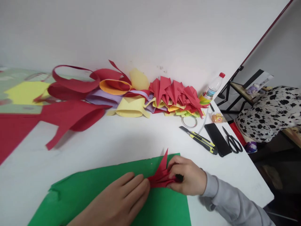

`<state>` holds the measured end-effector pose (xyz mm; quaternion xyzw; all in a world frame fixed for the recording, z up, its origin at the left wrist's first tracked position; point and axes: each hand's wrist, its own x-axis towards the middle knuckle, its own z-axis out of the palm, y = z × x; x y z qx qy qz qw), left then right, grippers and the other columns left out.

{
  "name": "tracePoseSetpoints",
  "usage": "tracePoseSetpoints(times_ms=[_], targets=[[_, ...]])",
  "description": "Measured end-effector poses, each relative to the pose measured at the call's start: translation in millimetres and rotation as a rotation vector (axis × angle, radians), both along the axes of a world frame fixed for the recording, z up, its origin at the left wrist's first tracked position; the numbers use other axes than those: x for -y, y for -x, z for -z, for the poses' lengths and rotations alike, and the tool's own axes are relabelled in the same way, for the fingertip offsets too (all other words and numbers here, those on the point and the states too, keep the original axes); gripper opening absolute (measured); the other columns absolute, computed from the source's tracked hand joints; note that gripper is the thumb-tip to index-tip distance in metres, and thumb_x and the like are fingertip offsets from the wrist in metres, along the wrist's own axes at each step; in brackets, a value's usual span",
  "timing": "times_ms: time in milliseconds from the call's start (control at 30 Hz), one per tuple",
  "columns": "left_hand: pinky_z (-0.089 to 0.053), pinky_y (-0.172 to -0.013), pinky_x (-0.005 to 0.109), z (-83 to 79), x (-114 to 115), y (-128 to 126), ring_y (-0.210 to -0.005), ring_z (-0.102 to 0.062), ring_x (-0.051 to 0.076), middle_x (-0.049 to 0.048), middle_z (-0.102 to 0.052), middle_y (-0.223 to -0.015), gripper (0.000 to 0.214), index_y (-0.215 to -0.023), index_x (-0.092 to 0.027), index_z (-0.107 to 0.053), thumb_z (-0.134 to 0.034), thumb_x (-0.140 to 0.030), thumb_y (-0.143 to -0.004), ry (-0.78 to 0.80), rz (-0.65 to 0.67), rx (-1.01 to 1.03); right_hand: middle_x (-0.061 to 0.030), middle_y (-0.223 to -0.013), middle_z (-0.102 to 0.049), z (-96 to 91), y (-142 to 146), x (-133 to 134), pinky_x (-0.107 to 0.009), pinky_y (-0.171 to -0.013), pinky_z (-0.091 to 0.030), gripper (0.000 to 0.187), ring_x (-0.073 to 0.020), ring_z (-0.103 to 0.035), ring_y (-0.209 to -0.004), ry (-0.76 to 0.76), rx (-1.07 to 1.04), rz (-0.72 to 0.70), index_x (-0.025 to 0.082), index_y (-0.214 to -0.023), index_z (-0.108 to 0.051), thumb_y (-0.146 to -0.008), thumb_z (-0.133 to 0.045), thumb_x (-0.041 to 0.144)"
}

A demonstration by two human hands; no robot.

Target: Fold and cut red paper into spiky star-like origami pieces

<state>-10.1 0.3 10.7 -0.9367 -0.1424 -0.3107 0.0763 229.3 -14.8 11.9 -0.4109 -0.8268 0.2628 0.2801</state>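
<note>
A small folded red paper piece (162, 175) lies on a green paper sheet (98, 188) at the near edge of the white table (131, 138). My left hand (119, 201) lies flat with fingers together, the fingertips pressing the red piece's left end. My right hand (187, 175), in a grey sleeve, pinches the right end of the same piece, with a small dark thing under the fingers that I cannot make out.
Along the wall sit loose red paper scraps (70, 116), curled yellow and purple sheets (127, 100) and several folded red pieces (176, 92). At right lie a tape roll (189, 121), utility knives (198, 139), a black case (217, 139), scissors (232, 141) and a bottle (213, 88).
</note>
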Motion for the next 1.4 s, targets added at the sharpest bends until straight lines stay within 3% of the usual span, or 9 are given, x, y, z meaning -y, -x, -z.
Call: tracePoseSetpoints(times_ms=[167,367,567,733,833,933,1100,1233,1400], targets=[[-0.052,-0.075,0.031,-2.9,-7,2,-0.084,-0.064,0.02,0.0082,-0.07,-0.092,0.021,-0.109,-0.014,-0.061,-0.053,-0.02,-0.091,0.218,-0.187,0.222,-0.0037,-0.078,-0.062,-9.0,11,5,-0.027,-0.063,-0.046,0.016,-0.0165,-0.055,-0.071,-0.302,-0.079,0.043,0.021,-0.078,-0.053,-0.078,-0.048,0.006],[-0.054,-0.06,0.018,-6.7,-7,0,-0.064,-0.067,0.012,0.002,-0.071,-0.076,0.023,-0.089,-0.02,-0.067,-0.045,-0.013,-0.093,0.394,-0.084,0.271,-0.0074,-0.084,-0.067,-15.5,22,10,-0.033,-0.064,-0.043,0.017,-0.0198,-0.055,-0.072,-0.513,0.019,0.11,0.017,-0.103,-0.057,-0.092,-0.044,0.019],[-0.058,-0.062,0.02,-3.8,-11,7,-0.068,-0.072,0.015,0.0012,-0.076,-0.08,0.015,-0.09,-0.025,-0.072,-0.058,-0.021,-0.087,0.556,-0.112,0.407,-0.0039,-0.063,-0.062,-10.5,27,8,-0.029,-0.056,-0.041,0.024,-0.0162,-0.054,-0.06,-0.531,-0.079,0.179,0.017,-0.077,-0.067,-0.093,-0.05,0.022],[-0.061,-0.069,0.032,-0.8,-10,9,-0.081,-0.073,0.024,0.0034,-0.077,-0.097,0.056,-0.117,-0.029,-0.066,-0.082,-0.035,-0.064,1.263,-0.281,0.787,-0.0011,-0.053,-0.059,-12.9,37,8,-0.023,-0.046,-0.04,0.021,-0.0132,-0.054,-0.051,-0.185,-0.404,0.375,0.018,-0.064,-0.072,-0.081,-0.068,0.029],[-0.059,-0.075,0.038,-1.9,-5,1,-0.088,-0.071,0.028,0.0031,-0.077,-0.096,0.049,-0.105,-0.029,-0.073,-0.086,-0.037,-0.058,1.566,-0.207,0.833,-0.001,-0.052,-0.06,-9.5,51,12,-0.022,-0.044,-0.039,0.023,-0.0119,-0.052,-0.048,0.033,-0.528,0.464,0.018,-0.057,-0.072,-0.071,-0.078,0.035],[-0.057,-0.076,0.038,-4.0,0,-7,-0.083,-0.069,0.027,0.003,-0.077,-0.082,0.024,-0.078,-0.025,-0.078,-0.084,-0.039,-0.06,1.642,-0.13,0.766,-0.0005,-0.052,-0.059,-3.8,65,16,-0.022,-0.042,-0.035,0.031,-0.0113,-0.05,-0.047,0.147,-0.584,0.503,0.017,-0.052,-0.07,-0.062,-0.082,0.044],[-0.052,-0.062,0.028,-11.1,3,-14,-0.061,-0.061,0.018,-0.0006,-0.069,-0.06,0.019,-0.062,-0.022,-0.074,-0.084,-0.037,-0.058,1.79,-0.202,0.932,0.0046,-0.046,-0.051,-3.9,69,19,-0.02,-0.04,-0.028,0.036,-0.0082,-0.043,-0.044,0.379,-0.484,0.44,0.017,-0.053,-0.062,-0.059,-0.083,0.045],[-0.048,-0.053,0.027,-17.8,3,-16,-0.052,-0.055,0.016,-0.002,-0.065,-0.056,0.023,-0.061,-0.021,-0.07,-0.084,-0.04,-0.058,1.807,-0.263,1.003,0.0063,-0.041,-0.048,-5.8,64,16,-0.02,-0.035,-0.024,0.041,-0.0063,-0.039,-0.037,0.636,-0.465,0.383,0.018,-0.049,-0.054,-0.066,-0.078,0.045],[-0.046,-0.05,0.024,-29.0,-6,-8,-0.049,-0.053,0.014,-0.0031,-0.064,-0.055,0.025,-0.061,-0.022,-0.07,-0.081,-0.045,-0.062,1.775,-0.34,1.028,0.0074,-0.038,-0.047,-2.3,60,10,-0.019,-0.032,-0.024,0.047,-0.0055,-0.037,-0.032,0.852,-0.626,0.331,0.018,-0.052,-0.054,-0.057,-0.08,0.057]])
